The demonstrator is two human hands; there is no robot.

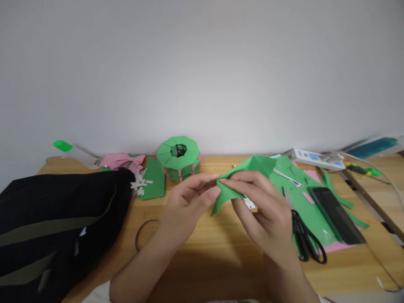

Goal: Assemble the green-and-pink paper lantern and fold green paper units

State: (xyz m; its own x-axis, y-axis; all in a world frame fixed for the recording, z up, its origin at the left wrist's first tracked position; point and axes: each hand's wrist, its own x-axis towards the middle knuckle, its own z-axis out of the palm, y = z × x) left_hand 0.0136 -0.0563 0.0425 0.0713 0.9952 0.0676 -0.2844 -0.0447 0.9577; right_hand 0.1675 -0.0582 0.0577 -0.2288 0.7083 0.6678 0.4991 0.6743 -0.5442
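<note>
Both my hands are closed on one piece of green paper [227,194], held up over the middle of the wooden table. My left hand [189,204] pinches its left edge between thumb and fingers. On the other side, my right hand [263,210] grips the sheet, its fingertips meeting the left hand's near a fold. The paper bends, with one corner pointing down and another part standing up behind the right hand. Beyond the hands stands a round green and pink paper model [178,153] with an opening in its top.
A dark bag [63,227] covers the table's left. Pink folded paper [123,161] and white scraps [140,183] lie behind it. To the right are black-handled scissors [304,237], a phone [336,214], green sheets [311,206] and a power strip [315,159]. A ring [136,237] lies near my left forearm.
</note>
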